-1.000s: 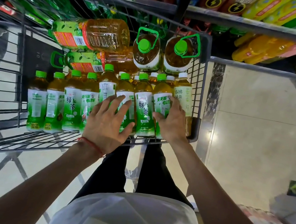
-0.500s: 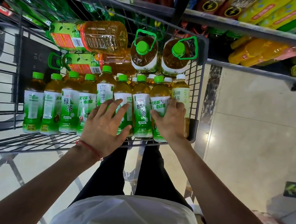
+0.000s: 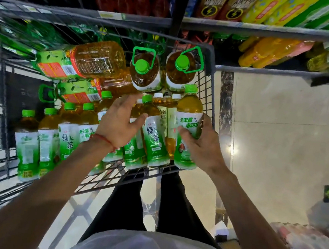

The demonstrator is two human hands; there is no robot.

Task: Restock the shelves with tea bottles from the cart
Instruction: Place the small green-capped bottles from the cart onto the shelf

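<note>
A row of green-capped tea bottles stands along the near side of the wire cart. My right hand grips one green-labelled tea bottle at the cart's right end and holds it a little above its neighbours. My left hand hovers with spread fingers over the middle bottles, its fingertips beside another green tea bottle. A red string circles my left wrist.
Large amber jugs with green handles lie and stand at the cart's far side. Shelves beyond hold red, purple, yellow and orange drinks. Tiled floor lies to the right, with wrapped packs at lower right.
My right hand has closed round the rightmost green-capped bottle and raised it. My left hand has moved forward and up over the middle bottles. The view has tilted up toward the shelves.
</note>
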